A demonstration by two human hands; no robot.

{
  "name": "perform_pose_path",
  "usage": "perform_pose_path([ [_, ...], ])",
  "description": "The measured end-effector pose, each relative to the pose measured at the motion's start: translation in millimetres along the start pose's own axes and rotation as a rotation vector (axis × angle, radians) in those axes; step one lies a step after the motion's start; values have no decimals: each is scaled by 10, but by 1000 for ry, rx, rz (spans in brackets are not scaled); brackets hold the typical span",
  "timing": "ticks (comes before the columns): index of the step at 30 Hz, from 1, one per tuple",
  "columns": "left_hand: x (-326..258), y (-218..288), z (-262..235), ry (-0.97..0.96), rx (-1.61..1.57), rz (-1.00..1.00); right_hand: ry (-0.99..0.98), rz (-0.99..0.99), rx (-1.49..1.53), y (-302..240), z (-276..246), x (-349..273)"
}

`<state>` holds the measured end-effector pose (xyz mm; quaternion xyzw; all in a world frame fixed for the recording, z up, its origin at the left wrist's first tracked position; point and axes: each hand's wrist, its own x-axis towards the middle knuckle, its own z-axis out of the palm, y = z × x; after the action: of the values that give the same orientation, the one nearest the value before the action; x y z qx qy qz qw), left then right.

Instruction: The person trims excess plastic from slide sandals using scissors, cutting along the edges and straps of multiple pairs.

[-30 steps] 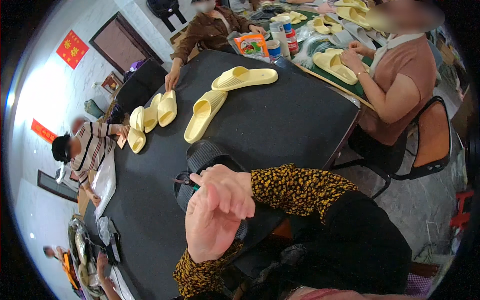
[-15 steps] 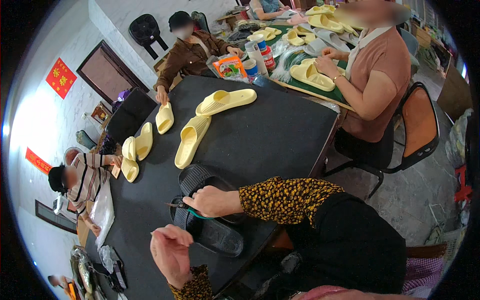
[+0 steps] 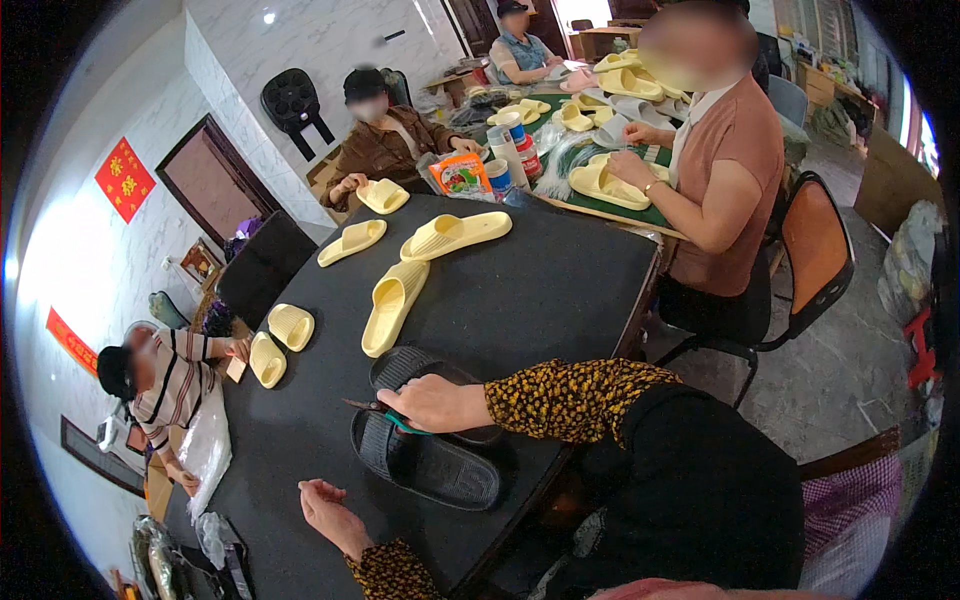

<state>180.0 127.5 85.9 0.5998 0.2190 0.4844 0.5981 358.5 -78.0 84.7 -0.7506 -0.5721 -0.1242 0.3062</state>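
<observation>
My right hand is closed around a small pair of scissors with green handles, its dark blades pointing left. It rests over two black slide slippers on the black table: the nearer slipper lies with its strap to the left, the farther slipper is partly hidden behind my hand. My left hand hovers above the table, left of the slippers, with loosely bent fingers and nothing in it. Pale yellow slippers lie farther off, the closest yellow slipper just beyond the black pair.
A person in brown at the far side touches a yellow slipper. Another in stripes sits at the left by a clear plastic bag. At right, a person works at a green-topped table with cans and slippers. An orange-backed chair stands nearby.
My left hand has dropped lower, away from the black slippers. The right hand keeps the scissors. Across the table, yellow slippers have shifted toward the person in brown. The whole view has tilted slightly.
</observation>
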Motion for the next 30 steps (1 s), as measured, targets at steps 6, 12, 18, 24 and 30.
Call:
perform_pose_path([
  [6,-93,-168,78,-202,17,-243,91,5,54,-2,117,81],
  [12,-107,-233,92,-303,12,-290,169,-39,-13,-58,137,100],
  [18,-41,-211,-27,-285,-48,-288,152,-21,-77,-113,-346,-25],
  [24,-136,-162,32,-246,-20,-324,111,88,-213,336,-993,-118],
  [30,-111,-81,101,-221,-42,-366,0,360,-348,1137,-1501,-143],
])
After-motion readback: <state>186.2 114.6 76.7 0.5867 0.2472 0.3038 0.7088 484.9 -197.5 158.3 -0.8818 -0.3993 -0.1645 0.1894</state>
